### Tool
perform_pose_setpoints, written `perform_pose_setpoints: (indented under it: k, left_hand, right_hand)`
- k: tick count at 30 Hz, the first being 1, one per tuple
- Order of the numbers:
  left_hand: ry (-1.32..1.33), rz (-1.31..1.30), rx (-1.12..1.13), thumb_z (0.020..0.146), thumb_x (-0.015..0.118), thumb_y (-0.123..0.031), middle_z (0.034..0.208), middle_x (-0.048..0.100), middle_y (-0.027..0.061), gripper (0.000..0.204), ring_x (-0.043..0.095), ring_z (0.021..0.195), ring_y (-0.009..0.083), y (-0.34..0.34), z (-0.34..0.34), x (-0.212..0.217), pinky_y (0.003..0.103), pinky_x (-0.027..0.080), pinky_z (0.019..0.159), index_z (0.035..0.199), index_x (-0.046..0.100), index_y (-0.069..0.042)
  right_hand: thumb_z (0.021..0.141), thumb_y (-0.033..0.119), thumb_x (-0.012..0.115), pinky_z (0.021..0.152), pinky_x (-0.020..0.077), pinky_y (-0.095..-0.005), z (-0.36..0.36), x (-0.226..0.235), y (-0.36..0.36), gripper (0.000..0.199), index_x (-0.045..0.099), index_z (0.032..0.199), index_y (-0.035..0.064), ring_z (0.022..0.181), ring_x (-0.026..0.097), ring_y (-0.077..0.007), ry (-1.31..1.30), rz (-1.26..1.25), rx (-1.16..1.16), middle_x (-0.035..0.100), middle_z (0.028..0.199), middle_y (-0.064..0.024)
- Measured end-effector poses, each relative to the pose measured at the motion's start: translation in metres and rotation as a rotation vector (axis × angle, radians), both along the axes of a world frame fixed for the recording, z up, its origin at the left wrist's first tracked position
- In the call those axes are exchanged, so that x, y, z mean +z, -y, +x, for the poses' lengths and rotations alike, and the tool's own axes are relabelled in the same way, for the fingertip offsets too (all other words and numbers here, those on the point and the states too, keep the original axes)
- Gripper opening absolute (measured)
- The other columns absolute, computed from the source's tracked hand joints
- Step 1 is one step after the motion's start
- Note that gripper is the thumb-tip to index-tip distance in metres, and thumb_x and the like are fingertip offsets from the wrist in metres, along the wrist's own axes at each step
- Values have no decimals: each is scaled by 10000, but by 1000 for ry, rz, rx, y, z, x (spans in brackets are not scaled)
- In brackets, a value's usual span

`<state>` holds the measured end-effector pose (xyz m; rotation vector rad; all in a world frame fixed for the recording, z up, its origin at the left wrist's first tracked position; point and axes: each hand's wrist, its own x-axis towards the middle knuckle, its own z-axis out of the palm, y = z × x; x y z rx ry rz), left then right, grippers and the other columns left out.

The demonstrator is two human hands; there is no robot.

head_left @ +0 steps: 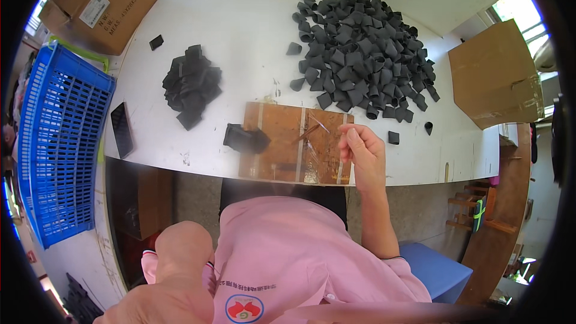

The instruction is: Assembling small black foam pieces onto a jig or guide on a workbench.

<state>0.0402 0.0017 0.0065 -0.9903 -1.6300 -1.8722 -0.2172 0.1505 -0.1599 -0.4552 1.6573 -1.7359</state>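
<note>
The right hand (362, 151) rests at the right edge of the brown board (288, 138) that lies at the near edge of the white table (240, 36); its fingers are drawn together, thumb against forefinger, on what appears to be a thin rod or blade-like tool (312, 129) slanting across the board, though the tool is too fine to identify with certainty. The left hand is not clearly visible; only the raised left arm (180, 264) shows at the lower edge, so whether that hand is closed or spread cannot be told. A single folded black piece (246, 140) lies on the board's left edge, well apart from the right hand. It looks light, soft and pliable, likely rubber or foam sheet; it should bend under pressure rather than break, and its matt surface suggests little risk of slipping. A pinch at the folded end or across its middle should suffice. A large heap of curled black pieces (363, 48) sits beyond the board, a smaller flat stack (192, 84) to the left, and a blue basket (60, 144) stands off the table's left side
</note>
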Motion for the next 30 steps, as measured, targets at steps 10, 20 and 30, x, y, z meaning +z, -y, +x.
perform_pose_setpoints:
  k: [10, 20, 30]
  left_hand:
    - [161, -251, -89, 799, 472, -130, 568, 537, 17, 194, 574, 657, 81, 11, -16, 10, 432, 274, 1007, 652, 569, -47]
    - [146, -83, 40, 770, 473, -164, 494, 503, -5, 330, 560, 567, 103, 7, -3, -2, 565, 148, 1032, 444, 457, -117]
    - [-97, 112, 254, 801, 437, -136, 549, 525, -22, 214, 548, 610, 84, 8, 12, -25, 312, 376, 848, 599, 505, -131]
  right_hand:
    - [878, 158, 499, 501, 374, -180, 10, 1, 1, 189, 587, 894, -9, 562, 456, -49, -45, 46, 122, 532, 666, 1]
    - [840, 131, 535, 542, 414, -243, 30, -19, 6, 160, 577, 863, -22, 594, 518, -124, -468, 229, 341, 567, 677, -64]
    - [801, 123, 559, 573, 449, -380, 69, -33, 42, 113, 527, 809, 15, 666, 571, -319, -778, 153, 559, 575, 761, -146]
